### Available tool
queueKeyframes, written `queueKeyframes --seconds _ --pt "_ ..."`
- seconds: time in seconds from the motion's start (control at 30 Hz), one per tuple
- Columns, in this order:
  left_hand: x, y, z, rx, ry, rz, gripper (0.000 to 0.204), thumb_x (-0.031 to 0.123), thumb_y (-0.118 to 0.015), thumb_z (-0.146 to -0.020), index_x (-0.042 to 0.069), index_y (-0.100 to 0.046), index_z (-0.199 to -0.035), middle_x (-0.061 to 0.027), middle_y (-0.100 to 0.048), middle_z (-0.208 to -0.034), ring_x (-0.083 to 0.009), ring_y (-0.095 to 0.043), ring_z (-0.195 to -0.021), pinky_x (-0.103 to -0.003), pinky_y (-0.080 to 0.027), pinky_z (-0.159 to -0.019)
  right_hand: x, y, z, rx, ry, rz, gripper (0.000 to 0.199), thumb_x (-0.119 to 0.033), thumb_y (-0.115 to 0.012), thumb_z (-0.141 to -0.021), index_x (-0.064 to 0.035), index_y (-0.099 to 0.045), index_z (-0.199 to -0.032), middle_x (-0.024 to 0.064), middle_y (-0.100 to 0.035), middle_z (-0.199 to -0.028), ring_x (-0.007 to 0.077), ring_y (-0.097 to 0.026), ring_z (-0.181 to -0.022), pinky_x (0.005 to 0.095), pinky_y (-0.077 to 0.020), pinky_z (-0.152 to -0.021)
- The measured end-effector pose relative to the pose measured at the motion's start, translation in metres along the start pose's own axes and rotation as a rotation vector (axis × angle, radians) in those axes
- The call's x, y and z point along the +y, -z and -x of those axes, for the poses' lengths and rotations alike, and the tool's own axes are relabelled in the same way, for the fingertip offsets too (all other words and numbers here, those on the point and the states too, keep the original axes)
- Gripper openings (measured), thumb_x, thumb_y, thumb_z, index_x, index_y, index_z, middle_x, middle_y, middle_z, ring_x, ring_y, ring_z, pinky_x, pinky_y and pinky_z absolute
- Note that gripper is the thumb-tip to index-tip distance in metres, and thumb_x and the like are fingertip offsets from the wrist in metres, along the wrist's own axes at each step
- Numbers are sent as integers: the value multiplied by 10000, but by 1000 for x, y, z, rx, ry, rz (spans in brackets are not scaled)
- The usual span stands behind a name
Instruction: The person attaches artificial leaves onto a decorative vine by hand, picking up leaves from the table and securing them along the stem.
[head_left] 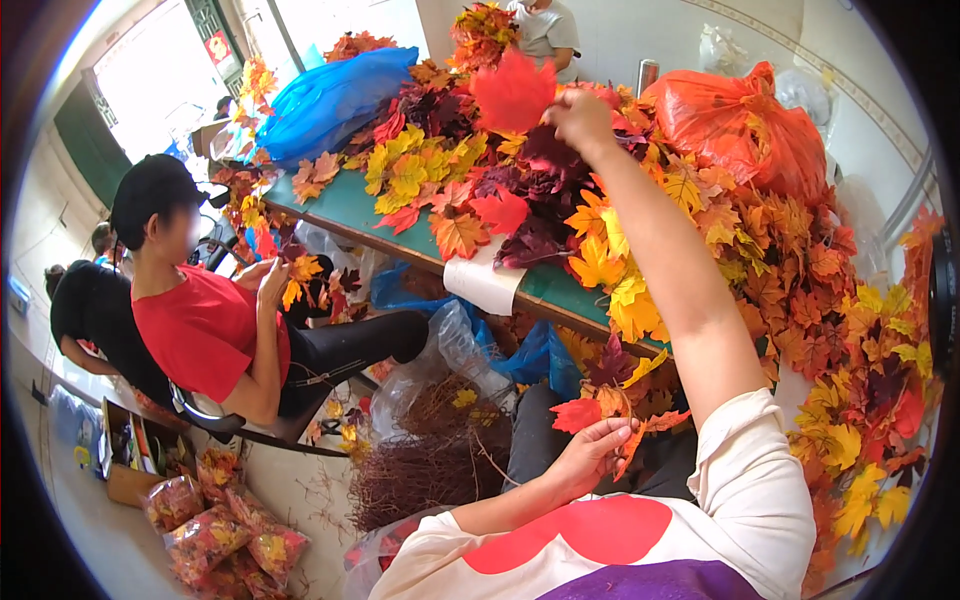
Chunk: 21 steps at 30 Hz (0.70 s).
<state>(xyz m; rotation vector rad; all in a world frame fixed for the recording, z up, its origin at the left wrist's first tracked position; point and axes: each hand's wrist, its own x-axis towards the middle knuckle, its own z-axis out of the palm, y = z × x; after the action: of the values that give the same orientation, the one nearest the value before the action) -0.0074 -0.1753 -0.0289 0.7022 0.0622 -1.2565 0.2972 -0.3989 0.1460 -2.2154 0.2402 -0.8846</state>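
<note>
Head view, looking down from above the worker: a bright red leaf (512, 90) is lifted high over the tabletop (345, 205), pinched at its edge in the closed grip of the right hand (580, 118), the arm stretched far out across the heap. Lower down, close to the body, the left hand (590, 452) has its grip curled around a small cluster of red and orange leaves (610, 412), held above the lap. Beneath the raised leaf lies a deep pile of artificial leaves (560, 200) in yellow, orange, red and dark maroon, covering most of the green tabletop and spilling off its right side. An orange plastic bag (745, 120) stands stuffed at the far right of the pile, and a blue plastic bag (335, 95) sits at the far left end. Under the tabletop, a bundle of brown twigs (430, 460) lies on the pale floor (290, 490) beside crumpled clear plastic. To the left, another person in a red shirt (200, 325) sits on a chair handling leaves of their own. Clear packets of leaves (215, 540) lie on the floor near the lower left, and bright daylight comes through a doorway (150, 70) behind.
</note>
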Motion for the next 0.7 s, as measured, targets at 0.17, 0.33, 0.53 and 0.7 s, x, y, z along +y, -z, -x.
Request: queueKeyframes --seconds 0.17,0.33,0.53,0.7 --pt "2 -2 0 -1 -13 14 194 168 -533 -894 79 -566 -1064 60 -550 -807 -10 -477 -613 -168 -444 -566 -12 93 -31 389 214 241 151 -227 -645 -706 -109 -662 -798 97 -651 -745 252 -634 -726 354 -491 -680" --pt "-1 -3 -6 -11 11 8 185 152 -527 -896 73 -570 -1057 54 -563 -828 -20 -491 -602 -186 -457 -566 36 141 -20 217 326 1129 73 -148 -597 -736 -90 -625 -702 86 -653 -760 255 -627 -727 378 -484 -674" --pt "-1 -8 -10 -44 33 3 178 147 -530 -893 70 -579 -1045 56 -574 -808 -20 -502 -616 -187 -461 -559 76 176 3 -155 2 640 167 -186 -715 -663 -56 -650 -746 84 -653 -734 218 -627 -708 352 -478 -672" --pt "-2 -19 -6 12 -45 -1 180 151 -531 -891 68 -584 -1042 50 -578 -798 -29 -504 -594 -196 -449 -532 89 205 2 68 41 188 182 -187 -741 -682 -58 -659 -780 43 -664 -736 122 -622 -680 263 -476 -643"
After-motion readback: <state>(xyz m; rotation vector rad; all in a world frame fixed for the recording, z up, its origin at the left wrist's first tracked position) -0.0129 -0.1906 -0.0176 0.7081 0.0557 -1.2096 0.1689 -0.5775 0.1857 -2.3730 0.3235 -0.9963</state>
